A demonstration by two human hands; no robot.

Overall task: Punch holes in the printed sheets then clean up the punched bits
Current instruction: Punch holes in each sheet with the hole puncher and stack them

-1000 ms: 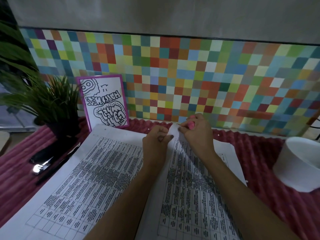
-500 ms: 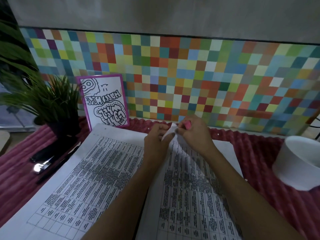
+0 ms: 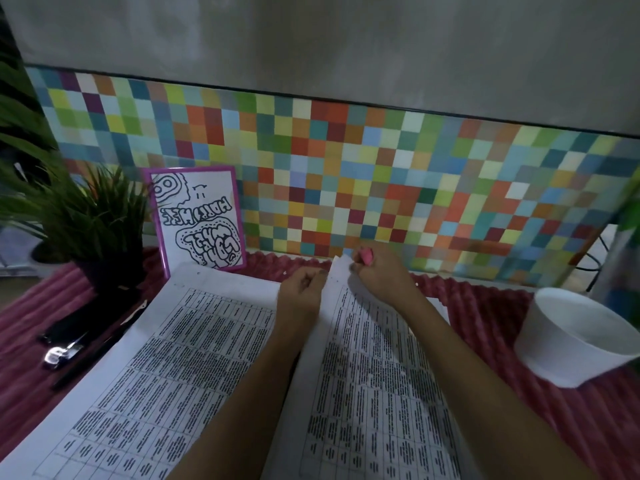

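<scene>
Raised since the earlier frame, the top corner of the right printed sheet (image 3: 363,375) stood clear of the worktop (image 3: 485,306). The left hand (image 3: 303,292) pinched its edge with curled fingers. The right hand (image 3: 381,280) gripped a pink punch (image 3: 365,255) at that corner. Punching appeared to be in progress, with cleanup not yet begun.

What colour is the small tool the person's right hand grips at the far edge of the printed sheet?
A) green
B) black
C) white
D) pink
D: the right hand curls its fingers round a small pink tool at the lifted far edge of the sheet, while the left hand holds that edge beside it.
</scene>
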